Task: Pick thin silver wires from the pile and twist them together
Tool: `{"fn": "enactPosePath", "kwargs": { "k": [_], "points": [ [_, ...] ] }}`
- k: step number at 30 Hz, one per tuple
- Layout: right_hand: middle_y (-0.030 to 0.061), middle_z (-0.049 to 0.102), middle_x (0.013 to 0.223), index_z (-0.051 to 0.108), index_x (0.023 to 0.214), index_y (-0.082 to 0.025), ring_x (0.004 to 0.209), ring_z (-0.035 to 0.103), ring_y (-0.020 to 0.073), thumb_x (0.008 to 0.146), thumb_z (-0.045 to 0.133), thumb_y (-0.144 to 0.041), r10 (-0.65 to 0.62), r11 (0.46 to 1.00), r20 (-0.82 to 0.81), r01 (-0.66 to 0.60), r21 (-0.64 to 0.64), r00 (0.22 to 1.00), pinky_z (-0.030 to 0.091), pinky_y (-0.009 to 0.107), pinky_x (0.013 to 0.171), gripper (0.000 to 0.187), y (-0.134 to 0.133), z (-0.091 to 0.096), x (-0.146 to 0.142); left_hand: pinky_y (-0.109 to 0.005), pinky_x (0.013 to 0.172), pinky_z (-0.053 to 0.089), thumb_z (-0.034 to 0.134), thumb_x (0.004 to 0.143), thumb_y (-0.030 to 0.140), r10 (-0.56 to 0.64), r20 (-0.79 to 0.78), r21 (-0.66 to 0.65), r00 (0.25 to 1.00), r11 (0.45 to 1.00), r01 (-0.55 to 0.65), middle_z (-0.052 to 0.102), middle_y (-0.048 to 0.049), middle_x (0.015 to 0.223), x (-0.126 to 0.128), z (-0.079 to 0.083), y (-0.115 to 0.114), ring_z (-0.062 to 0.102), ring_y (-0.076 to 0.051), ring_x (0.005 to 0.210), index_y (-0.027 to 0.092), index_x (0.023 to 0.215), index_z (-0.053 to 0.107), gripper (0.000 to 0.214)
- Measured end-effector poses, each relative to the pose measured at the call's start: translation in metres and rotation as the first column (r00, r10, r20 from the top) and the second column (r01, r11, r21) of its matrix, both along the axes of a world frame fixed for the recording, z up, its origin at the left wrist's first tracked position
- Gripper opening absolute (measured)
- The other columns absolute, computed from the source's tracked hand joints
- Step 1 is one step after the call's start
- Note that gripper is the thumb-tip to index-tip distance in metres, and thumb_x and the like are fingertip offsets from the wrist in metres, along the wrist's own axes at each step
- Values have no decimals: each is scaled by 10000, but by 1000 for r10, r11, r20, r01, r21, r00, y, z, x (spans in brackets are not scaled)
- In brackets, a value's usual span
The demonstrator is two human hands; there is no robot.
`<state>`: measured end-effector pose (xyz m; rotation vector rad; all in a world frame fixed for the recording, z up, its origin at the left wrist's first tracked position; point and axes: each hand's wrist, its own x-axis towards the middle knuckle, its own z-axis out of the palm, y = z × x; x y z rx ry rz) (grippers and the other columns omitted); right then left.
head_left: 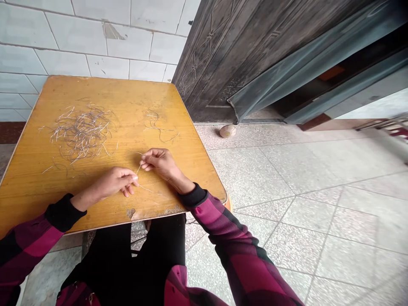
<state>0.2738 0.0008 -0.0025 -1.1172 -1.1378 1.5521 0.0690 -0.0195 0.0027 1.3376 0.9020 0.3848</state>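
Note:
Between my two hands runs a thin, pale wire-like strand (139, 168). The fingertips of my left hand (119, 180) pinch its lower part, and a loose end sticks out to the lower right. Higher up, my right hand (159, 162) pinches the same strand, with a short end poking out to the left. Both hands are just above the front part of the wooden table. A tangled pile of similar thin strands (84, 131), some pale and some dark, lies to the left beyond my left hand. A few more strands (156, 127) lie apart, beyond my right hand.
The yellow-brown table (127, 93) has a chipped front edge and stands against a white tiled wall (76, 32). To the right are a dark carved door (216, 63), a grey-green curtain (287, 72) and a rounded object (227, 131) on the speckled floor (306, 238).

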Motion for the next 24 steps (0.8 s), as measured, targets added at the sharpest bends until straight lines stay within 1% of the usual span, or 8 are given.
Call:
{"fn": "enactPosePath", "kwargs": {
  "k": [5,11,13,15,17,19,22,24],
  "points": [
    [15,699,708,652,734,-150,587,635,86,689,804,-388,7,1000,-28,-7,6,1000,540,221,585,287,0,-1,-6,-220,436,482,569,880,426,41,-64,10,997,999,-40,670,-47,639,4,1,-5,580,-105,465,138,714,622,336],
    [11,705,745,678,795,-158,610,629,82,676,808,-497,42,999,-44,-41,21,998,525,206,588,382,0,1,-4,-188,359,395,550,872,379,112,-163,141,980,986,-89,612,-2,546,3,7,-6,521,-91,391,165,648,561,310],
    [15,707,763,675,798,-160,600,617,78,701,786,-521,66,997,1,-66,28,998,509,203,576,390,-3,5,0,-187,358,386,538,873,370,154,-158,167,975,978,-128,602,2,535,1,6,-5,506,-87,383,169,654,561,298],
    [17,706,771,677,794,-157,571,584,67,741,753,-527,147,987,111,-152,42,983,471,197,541,382,-9,10,7,-189,354,381,525,876,374,198,-131,163,972,971,-176,596,2,530,-1,2,-4,494,-85,375,171,663,563,297],
    [14,703,766,693,806,-152,561,552,65,774,731,-511,254,956,251,-281,78,934,438,201,528,363,-16,13,14,-189,351,380,523,880,387,225,-102,141,969,968,-210,594,1,532,-2,-2,-3,490,-84,374,171,670,567,304],
    [17,706,772,717,844,-154,617,575,89,802,718,-474,301,909,381,-384,163,874,450,223,579,323,-23,15,20,-189,350,378,529,879,404,237,-91,120,967,967,-226,594,-3,534,-2,-4,-2,490,-84,373,169,666,570,320],
    [33,720,810,740,884,-170,716,622,126,872,675,-375,253,809,583,-499,310,772,463,253,672,215,-32,19,25,-188,359,377,533,879,416,233,-94,121,968,968,-222,577,-3,502,-2,-1,-2,495,-87,374,166,641,572,348],
    [45,724,824,744,889,-176,741,635,137,907,642,-302,197,741,705,-574,348,682,451,254,688,163,-37,21,26,-185,365,371,529,881,419,210,-104,137,972,971,-195,546,6,460,-1,3,-3,486,-85,369,165,611,569,373]
  ]
}}
